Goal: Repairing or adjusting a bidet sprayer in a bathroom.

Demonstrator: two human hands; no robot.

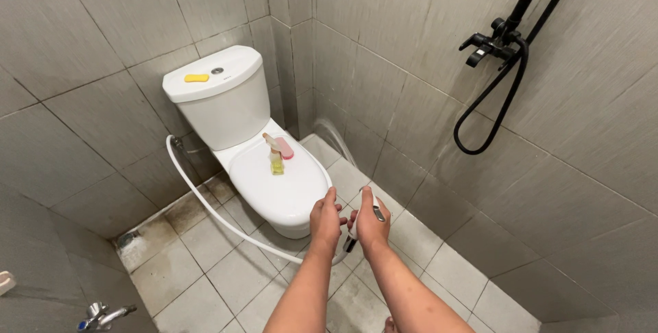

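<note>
Grey-tiled bathroom, stained floor tiles (226, 271) at lower centre. Right hand (371, 226) closed around a bidet sprayer (364, 215), long axis near vertical, nozzle end down toward the floor. Left hand (325, 221) just beside it on the left, fingers loosely curled, holding nothing I can make out. White hose (205, 203) runs from the sprayer up-left toward the wall. Toilet (274, 182), lid shut, lies just above both hands; spray bottle (275, 156) stands on the lid.

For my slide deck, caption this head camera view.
Right hand holds a bidet sprayer beside the left hand, before a closed toilet.
</note>
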